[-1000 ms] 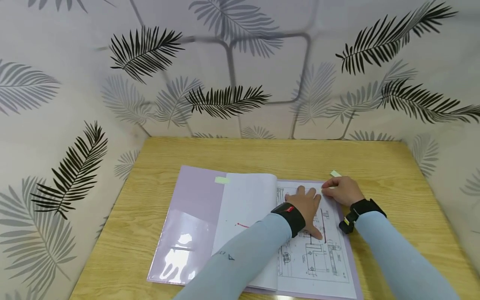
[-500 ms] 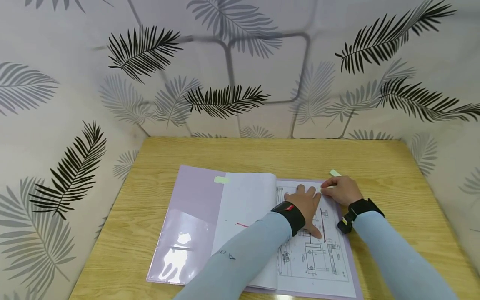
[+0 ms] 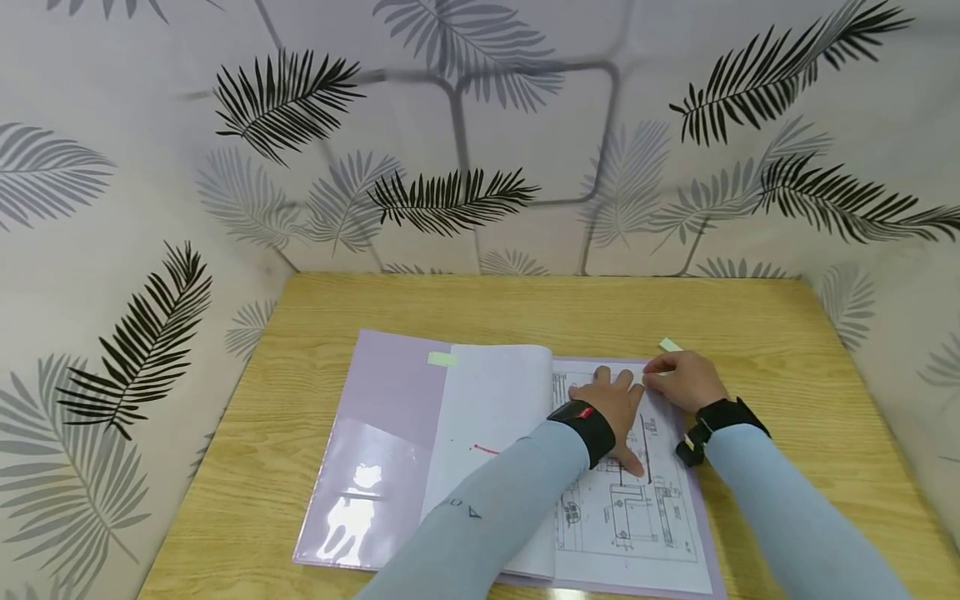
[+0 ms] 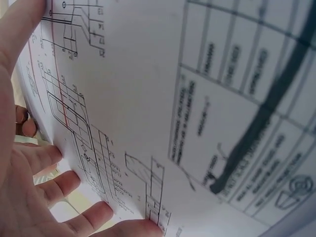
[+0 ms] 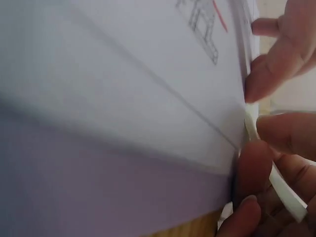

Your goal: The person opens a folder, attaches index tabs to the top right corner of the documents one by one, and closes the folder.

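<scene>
The right hand (image 3: 690, 381) is pinching a pale green strip (image 3: 670, 344) at the upper right corner of a printed sheet (image 3: 648, 521). Its thumb and forefinger are clamping the strip between them, as the right wrist view is showing. One end of the strip is reaching toward the sheet's edge; the other is projecting past the fingers, its long axis slanting across them. Whether the near end is touching the paper is remaining unclear. The left hand (image 3: 613, 412) is resting on the sheet just beside the pinch, its fingers extending apart and holding nothing; the right hand is being the nearer one to the strip.

A lilac folder (image 3: 390, 383) is lying opened out on the wooden bench (image 3: 525, 312). It is containing white pages: the printed sheet is occupying the right side, while turned pages (image 3: 498, 387) are covering part of the left cover. A second green tab (image 3: 442, 359) is projecting from those pages' upper left edge.
</scene>
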{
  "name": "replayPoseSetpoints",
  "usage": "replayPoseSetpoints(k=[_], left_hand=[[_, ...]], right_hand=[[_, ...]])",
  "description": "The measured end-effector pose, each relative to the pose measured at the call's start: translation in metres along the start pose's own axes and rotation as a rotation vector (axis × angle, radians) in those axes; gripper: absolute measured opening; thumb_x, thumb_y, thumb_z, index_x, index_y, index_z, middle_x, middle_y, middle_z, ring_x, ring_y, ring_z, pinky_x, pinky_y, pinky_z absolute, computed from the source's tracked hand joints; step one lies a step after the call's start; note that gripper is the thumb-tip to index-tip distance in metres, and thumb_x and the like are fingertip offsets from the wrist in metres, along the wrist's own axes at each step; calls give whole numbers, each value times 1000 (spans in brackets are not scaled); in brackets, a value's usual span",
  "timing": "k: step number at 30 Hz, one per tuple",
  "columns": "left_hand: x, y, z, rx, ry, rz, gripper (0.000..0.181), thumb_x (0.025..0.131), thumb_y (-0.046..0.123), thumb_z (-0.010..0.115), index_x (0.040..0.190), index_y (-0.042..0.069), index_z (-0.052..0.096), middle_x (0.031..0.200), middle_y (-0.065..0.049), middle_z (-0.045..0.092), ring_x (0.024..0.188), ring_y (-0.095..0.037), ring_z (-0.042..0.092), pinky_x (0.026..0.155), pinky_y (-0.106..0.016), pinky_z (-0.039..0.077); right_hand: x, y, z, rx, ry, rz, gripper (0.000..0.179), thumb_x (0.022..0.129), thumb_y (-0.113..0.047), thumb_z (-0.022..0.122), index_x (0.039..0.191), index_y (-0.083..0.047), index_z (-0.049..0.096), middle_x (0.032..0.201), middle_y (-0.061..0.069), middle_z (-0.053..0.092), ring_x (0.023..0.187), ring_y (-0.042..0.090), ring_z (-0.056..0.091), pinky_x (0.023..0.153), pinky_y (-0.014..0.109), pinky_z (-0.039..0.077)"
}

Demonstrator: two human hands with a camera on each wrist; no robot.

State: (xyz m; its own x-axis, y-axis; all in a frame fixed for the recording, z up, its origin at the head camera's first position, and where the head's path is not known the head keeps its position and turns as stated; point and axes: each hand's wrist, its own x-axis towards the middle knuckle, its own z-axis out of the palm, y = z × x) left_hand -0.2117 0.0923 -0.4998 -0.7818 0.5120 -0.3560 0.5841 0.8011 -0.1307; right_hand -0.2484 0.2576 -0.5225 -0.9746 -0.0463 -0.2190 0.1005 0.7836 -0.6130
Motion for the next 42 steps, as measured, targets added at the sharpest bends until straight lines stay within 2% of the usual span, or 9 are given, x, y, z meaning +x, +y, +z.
replayPoseSetpoints(k=[7, 12, 19, 26, 28, 31, 34, 37, 42], left_hand=[[-9, -1, -6, 1, 29, 10, 125, 46, 89, 64, 149, 25, 32, 133, 2, 38, 119, -25, 39, 82, -51, 52], [-13, -2, -8, -5, 45, 13, 123, 47, 88, 65, 147, 24, 34, 132, 2, 39, 118, -25, 39, 83, -51, 52], [-3, 1, -1, 10, 16, 5, 126, 45, 90, 63, 148, 24, 32, 134, 2, 38, 120, -25, 38, 83, -51, 52], [7, 3, 8, 27, 20, -4, 129, 41, 92, 61, 148, 25, 32, 133, 2, 38, 118, -26, 39, 81, -52, 52], [8, 4, 9, 16, 11, -7, 130, 41, 92, 61, 149, 25, 30, 142, 2, 33, 121, -26, 37, 83, -53, 52], [6, 4, 6, 12, -26, -1, 132, 44, 91, 61, 153, 27, 24, 157, 7, 17, 129, -29, 33, 86, -54, 50], [3, 4, 1, 24, -60, 13, 130, 49, 90, 60, 155, 28, 17, 160, 15, 3, 134, -30, 27, 87, -55, 48], [-1, 4, -3, 44, -67, 28, 127, 53, 90, 58, 155, 27, 15, 159, 14, 6, 135, -30, 26, 87, -54, 49], [-6, 2, -7, 44, -38, 45, 125, 55, 89, 59, 155, 24, 19, 159, 11, 12, 133, -30, 29, 84, -54, 50]], right_hand=[[-3, 10, -1, -37, 67, -9, 23, 89, -20, 64, 104, -3, 71, 87, 12, 64, 66, 22, 54, 55, 29, 41], [-3, 12, -1, -29, 94, -22, 22, 88, -19, 66, 102, -3, 72, 80, 10, 62, 65, 22, 51, 53, 29, 40], [-5, 12, -3, -8, 69, 2, 22, 88, -18, 67, 103, -3, 72, 81, 11, 61, 67, 22, 52, 54, 29, 41], [-4, 14, -2, 4, 62, 25, 23, 89, -19, 66, 105, -3, 71, 82, 11, 62, 66, 22, 54, 53, 29, 42], [-4, 15, -1, 11, 58, 40, 25, 89, -20, 66, 106, -3, 71, 85, 13, 62, 69, 22, 55, 54, 28, 42], [-3, 16, -1, 16, 57, 60, 27, 89, -22, 67, 107, -2, 70, 89, 14, 60, 72, 24, 54, 55, 28, 42], [-4, 18, -2, 17, 63, 65, 29, 88, -23, 68, 107, -2, 69, 89, 15, 58, 73, 25, 53, 55, 29, 41], [-4, 19, -3, 6, 82, 60, 29, 87, -24, 68, 106, -2, 69, 88, 14, 56, 73, 26, 51, 56, 30, 39], [-5, 21, -2, -7, 106, 44, 29, 86, -23, 67, 105, -2, 69, 83, 12, 52, 71, 25, 49, 55, 30, 37]])
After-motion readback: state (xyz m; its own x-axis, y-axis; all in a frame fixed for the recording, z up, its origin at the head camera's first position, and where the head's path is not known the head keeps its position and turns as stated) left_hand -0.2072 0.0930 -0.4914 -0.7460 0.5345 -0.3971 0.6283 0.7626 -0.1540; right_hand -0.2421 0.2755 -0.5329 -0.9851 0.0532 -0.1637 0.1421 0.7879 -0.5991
